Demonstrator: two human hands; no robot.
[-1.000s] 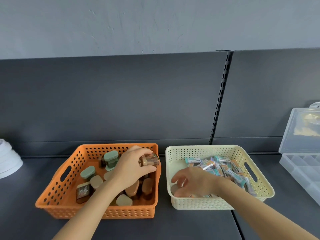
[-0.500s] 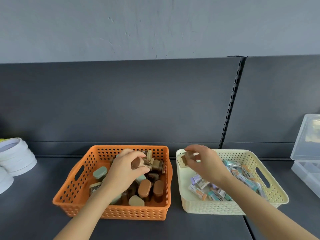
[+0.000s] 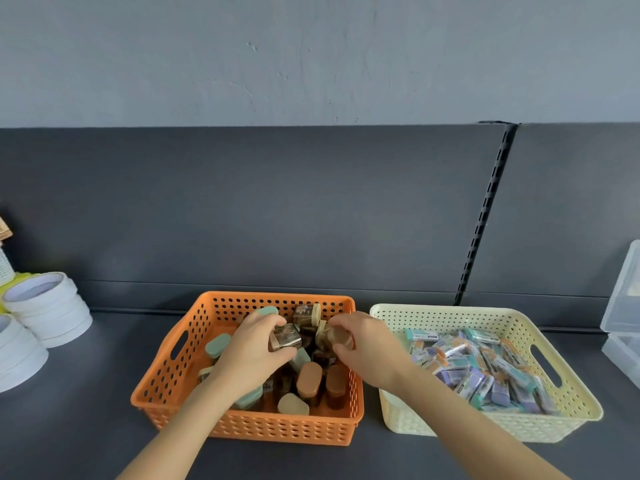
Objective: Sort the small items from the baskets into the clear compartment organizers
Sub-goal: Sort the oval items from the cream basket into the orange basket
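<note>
Over the orange basket [image 3: 173,382], the left hand [image 3: 254,351] is clutching a small brown jar [image 3: 284,337]. The right hand [image 3: 369,348], now crossing over from the cream basket [image 3: 450,315], is pinching a brown-capped jar [image 3: 341,338] alongside. Both jars are probably heading next for the clear organizer [image 3: 621,306], far right.

The orange basket [image 3: 173,386] sits just left of the cream basket [image 3: 585,407]; it holds small jars [image 3: 309,379] with tan, brown and green caps, some upright, some tipped; the left hand [image 3: 249,355] grips a brown jar [image 3: 285,337], the right hand [image 3: 370,351] a brown-capped jar [image 3: 341,337]; pastel packets [image 3: 485,368] fill the cream basket; a clear organizer [image 3: 623,306] shows at the right edge.
</note>
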